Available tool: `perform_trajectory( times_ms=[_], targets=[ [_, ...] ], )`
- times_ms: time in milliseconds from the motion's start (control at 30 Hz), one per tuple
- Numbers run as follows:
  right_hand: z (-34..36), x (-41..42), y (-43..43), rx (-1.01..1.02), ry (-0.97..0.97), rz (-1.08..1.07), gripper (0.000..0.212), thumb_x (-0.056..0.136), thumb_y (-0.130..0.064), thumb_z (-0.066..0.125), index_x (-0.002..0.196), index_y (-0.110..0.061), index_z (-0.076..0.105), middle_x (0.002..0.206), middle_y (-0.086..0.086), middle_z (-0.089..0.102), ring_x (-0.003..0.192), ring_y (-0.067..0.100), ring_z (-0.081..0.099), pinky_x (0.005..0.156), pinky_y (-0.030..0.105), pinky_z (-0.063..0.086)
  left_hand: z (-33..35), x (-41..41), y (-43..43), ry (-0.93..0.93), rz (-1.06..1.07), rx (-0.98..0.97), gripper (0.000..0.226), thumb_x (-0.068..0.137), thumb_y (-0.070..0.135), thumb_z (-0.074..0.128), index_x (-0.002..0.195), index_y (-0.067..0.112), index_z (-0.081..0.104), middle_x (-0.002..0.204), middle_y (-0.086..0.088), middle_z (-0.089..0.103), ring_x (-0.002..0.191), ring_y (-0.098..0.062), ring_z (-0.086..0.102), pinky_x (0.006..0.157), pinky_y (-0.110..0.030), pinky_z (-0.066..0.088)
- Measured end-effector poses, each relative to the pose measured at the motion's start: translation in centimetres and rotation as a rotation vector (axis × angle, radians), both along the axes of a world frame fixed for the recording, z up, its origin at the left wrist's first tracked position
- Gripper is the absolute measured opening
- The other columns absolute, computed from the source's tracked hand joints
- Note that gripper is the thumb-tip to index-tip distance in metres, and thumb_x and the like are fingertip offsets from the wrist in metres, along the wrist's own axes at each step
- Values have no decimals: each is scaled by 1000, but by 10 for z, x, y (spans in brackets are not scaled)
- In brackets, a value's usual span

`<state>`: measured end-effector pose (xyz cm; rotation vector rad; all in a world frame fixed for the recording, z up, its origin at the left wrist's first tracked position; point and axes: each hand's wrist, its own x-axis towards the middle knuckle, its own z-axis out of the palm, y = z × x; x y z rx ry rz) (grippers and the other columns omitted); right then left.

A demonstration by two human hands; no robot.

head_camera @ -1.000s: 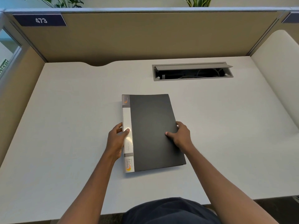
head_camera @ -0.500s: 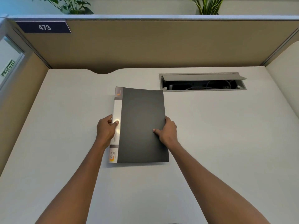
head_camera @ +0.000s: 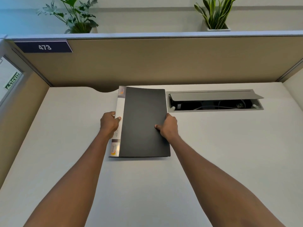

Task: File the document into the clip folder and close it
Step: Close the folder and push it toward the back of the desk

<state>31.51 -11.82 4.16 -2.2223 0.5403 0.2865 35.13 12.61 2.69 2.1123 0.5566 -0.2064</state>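
A closed clip folder (head_camera: pixel 142 122) with a dark grey cover and a white label strip along its spine lies in the middle of the white desk (head_camera: pixel 65 145), reaching toward the back partition. My left hand (head_camera: pixel 109 122) grips the spine edge, thumb on the white strip. My right hand (head_camera: pixel 168 126) grips the opposite long edge, thumb on top of the cover. No document shows outside the folder; the inside is hidden.
An open cable tray (head_camera: pixel 214 100) with a raised grey flap is set into the desk right of the folder. A tan partition (head_camera: pixel 164 63) with a "473" sign (head_camera: pixel 44 47) closes the back. Two potted plants (head_camera: pixel 77 17) stand above it.
Both hands have slid the closed folder away from me, toward the back partition, keeping the same grip. The view has tilted upward, so the plants now show.
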Motion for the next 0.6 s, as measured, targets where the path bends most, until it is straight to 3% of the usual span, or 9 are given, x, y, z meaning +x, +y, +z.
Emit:
perform_trajectory(
  times_ms=[233,400,500,600],
  targets=[
    [-8,34,7,-14,33,27,66,84,-22,83,138,-5,50,137,18,53,127,36,56,108,44,49,-8,32,0,17,15,78,43,101,20,63,141,5,59,145,-15,61,122,-43,61,99,-47,50],
    [-18,32,11,-67,51,34,65,89,-19,79,142,-6,44,138,16,41,127,37,53,109,45,48,-20,27,-2,-22,-48,226,38,99,18,66,132,-2,65,137,-20,65,119,-43,65,100,-45,53],
    [-22,27,15,-185,39,70,66,93,-23,73,148,-7,39,141,15,39,130,35,50,107,43,47,-23,24,-4,-62,-48,284,33,98,16,67,125,-5,69,129,-23,69,116,-42,67,99,-45,56],
    [-21,20,18,-414,6,159,58,95,-36,69,140,-7,46,139,15,44,130,32,46,108,38,43,-21,19,-9,-43,-28,324,33,100,19,65,123,-4,68,127,-24,67,115,-42,65,100,-47,56]
  ],
)
